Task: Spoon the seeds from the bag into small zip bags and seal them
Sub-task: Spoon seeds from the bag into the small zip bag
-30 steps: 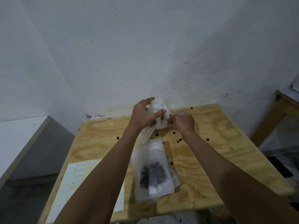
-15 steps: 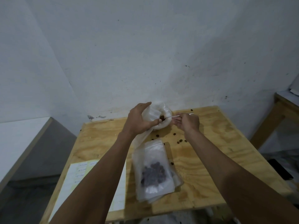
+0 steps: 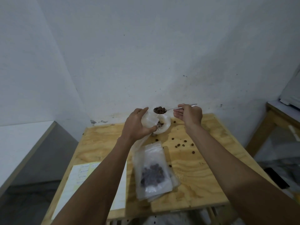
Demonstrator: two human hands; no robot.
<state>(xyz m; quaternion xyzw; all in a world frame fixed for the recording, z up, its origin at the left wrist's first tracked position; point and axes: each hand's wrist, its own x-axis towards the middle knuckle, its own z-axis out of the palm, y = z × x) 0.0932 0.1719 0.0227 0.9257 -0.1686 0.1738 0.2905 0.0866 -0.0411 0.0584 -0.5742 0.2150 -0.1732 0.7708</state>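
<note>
Your left hand gripped the white seed bag at the far edge of the plywood table, its mouth open. Your right hand pinched the metal spoon, its bowl heaped with brown seeds just above the bag. A filled zip bag topped a stack nearer you; loose seeds lay scattered to the right.

I'm looking into a bare back room or makeshift workroom, not a fitted lab. A rough plywood table sits in the corner of stained, scuffed white walls. A printed sheet lies on its near left. Another wooden table stands at the right, and a white-topped counter at the left.
</note>
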